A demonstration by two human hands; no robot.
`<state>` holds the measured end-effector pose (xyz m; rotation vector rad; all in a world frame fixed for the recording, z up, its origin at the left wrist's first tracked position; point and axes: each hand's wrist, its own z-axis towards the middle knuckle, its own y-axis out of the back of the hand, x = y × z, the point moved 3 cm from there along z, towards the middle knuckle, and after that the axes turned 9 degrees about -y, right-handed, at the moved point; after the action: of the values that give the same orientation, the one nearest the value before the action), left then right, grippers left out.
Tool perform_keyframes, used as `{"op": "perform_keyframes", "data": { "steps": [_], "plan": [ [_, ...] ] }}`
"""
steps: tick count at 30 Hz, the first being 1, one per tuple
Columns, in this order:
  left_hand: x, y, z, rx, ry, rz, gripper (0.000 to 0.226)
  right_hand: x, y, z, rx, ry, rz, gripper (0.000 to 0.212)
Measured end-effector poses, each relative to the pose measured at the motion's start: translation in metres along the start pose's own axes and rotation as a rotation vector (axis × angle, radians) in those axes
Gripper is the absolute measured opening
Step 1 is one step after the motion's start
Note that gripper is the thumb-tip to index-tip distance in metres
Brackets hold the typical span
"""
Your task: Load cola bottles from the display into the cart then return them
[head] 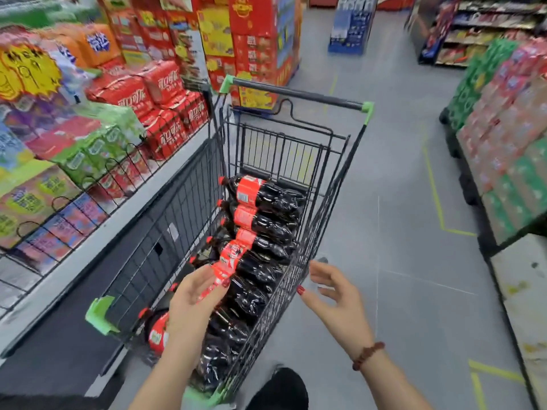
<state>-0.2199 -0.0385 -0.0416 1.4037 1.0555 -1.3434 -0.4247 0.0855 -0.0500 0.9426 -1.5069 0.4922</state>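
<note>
A black wire shopping cart (165, 232) is standing beside the display (97, 184), a low shelf with a looped wire front rail. Its dark tubular handle (296, 94) is ending in 2 green plastic caps, and green plastic guards are covering the near corners.

The cola bottles (266, 199) are lying on their sides inside the cart's basket, packed touching in a row from the far end to the near end. Each is a glossy, ribbed plastic bottle of dark liquid, with a red cap pointing left and a red wrap label.

The left hand (192, 294) is reaching into the basket and gripping a near bottle (248, 294), with the fingers curling round its red label and the thumb lying across it. The right hand (334, 294) is hovering just outside the cart's right wall, holding nothing, its fingers spread and loosely bent. A bracelet (368, 355) of round reddish beads is sitting on that wrist.

On the display, shrink-wrapped red cola packs (165, 84) are sitting stacked beside green and orange packs. The floor (399, 202) is showing smooth grey, with a line of yellow tape (433, 187) running across it.
</note>
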Motion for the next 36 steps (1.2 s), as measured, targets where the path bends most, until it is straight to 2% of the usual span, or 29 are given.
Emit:
{"op": "perform_keyframes", "data": {
  "steps": [7,14,21,25,26,29,30,34,36],
  "plan": [
    [0.005,-0.033,0.114,-0.064,0.068,0.000,0.041,0.030,-0.011,0.129,0.102,-0.002,-0.078,0.044],
    [0.038,-0.066,0.219,-0.146,0.267,-0.006,0.050,0.056,-0.032,0.258,0.250,0.019,-0.224,0.051],
    [0.076,-0.118,0.310,-0.278,0.448,-0.031,0.064,0.027,-0.057,0.393,0.302,-0.070,-0.504,0.078],
    [0.100,-0.146,0.343,-0.326,0.578,-0.050,0.090,0.005,-0.071,0.430,0.371,-0.149,-0.520,0.087],
    [0.105,-0.154,0.347,-0.334,0.607,-0.077,0.088,-0.002,-0.074,0.436,0.394,-0.168,-0.535,0.090],
    [0.118,-0.174,0.350,-0.382,0.706,-0.168,0.062,-0.018,-0.082,0.447,0.471,-0.218,-0.625,0.098],
    [0.122,-0.181,0.351,-0.383,0.726,-0.188,0.059,-0.022,-0.084,0.450,0.492,-0.233,-0.653,0.100],
    [0.138,-0.200,0.355,-0.378,0.752,-0.276,0.096,-0.026,-0.088,0.458,0.525,-0.181,-0.801,0.102],
    [0.148,-0.205,0.356,-0.440,0.759,-0.295,0.104,-0.025,-0.089,0.456,0.544,-0.137,-0.867,0.101]
  ]
}}
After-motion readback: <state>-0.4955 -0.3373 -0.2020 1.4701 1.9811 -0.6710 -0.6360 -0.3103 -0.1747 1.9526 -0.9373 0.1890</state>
